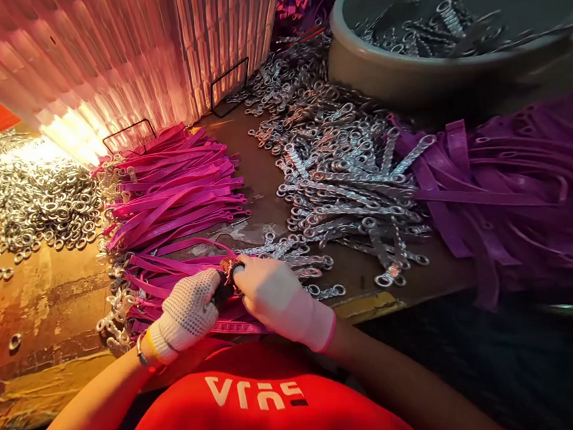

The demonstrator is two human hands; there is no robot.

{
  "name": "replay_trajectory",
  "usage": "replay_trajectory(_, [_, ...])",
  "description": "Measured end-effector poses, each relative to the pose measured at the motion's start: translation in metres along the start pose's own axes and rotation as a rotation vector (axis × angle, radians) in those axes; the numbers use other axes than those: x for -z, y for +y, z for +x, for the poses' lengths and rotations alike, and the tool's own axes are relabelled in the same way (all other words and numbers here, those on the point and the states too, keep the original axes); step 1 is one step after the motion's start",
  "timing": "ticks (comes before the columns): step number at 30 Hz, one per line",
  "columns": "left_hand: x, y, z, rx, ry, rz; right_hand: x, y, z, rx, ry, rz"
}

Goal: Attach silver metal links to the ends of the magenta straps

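Just inside the bench's (46,283) near edge, the left hand (190,308) and right hand (276,299) pinch what seems a magenta strap's (208,240) end, probably light, limp and slightly slick, best held close to its tip

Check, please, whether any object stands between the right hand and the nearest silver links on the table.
Nothing visible stands between the right hand and the nearest silver links; they lie loose just beyond and beside it.
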State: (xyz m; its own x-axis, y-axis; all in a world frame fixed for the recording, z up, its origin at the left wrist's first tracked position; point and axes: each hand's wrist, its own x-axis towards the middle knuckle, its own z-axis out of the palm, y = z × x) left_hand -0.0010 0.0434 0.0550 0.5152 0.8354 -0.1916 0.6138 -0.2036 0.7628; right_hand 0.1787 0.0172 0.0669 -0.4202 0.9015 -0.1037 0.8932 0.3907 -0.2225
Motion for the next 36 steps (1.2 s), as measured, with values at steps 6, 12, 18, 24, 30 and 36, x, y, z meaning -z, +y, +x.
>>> replay_trajectory(6, [-0.004,-0.012,0.0,0.033,-0.053,-0.222,0.006,-0.006,-0.003,-0.087,-0.081,0.029])
replay_trajectory(12, [-0.015,-0.013,-0.005,0.054,0.007,-0.29,-0.002,-0.01,-0.008,-0.135,-0.148,-0.003])
replay_trajectory(18, [-0.019,-0.025,0.001,0.037,-0.073,-0.273,-0.02,-0.02,-0.012,0.013,-0.122,-0.049])
replay_trajectory(24, [-0.011,-0.019,-0.003,0.006,-0.038,-0.41,-0.006,0.017,-0.03,-0.075,0.141,0.053])
replay_trajectory(30, [0.0,0.001,-0.003,0.333,0.02,-1.023,-0.022,0.13,-0.075,-0.851,0.393,-0.261])
replay_trajectory(36, [0.003,0.005,0.004,0.481,-0.24,-1.414,-0.052,0.155,-0.081,-0.789,0.507,-0.241])
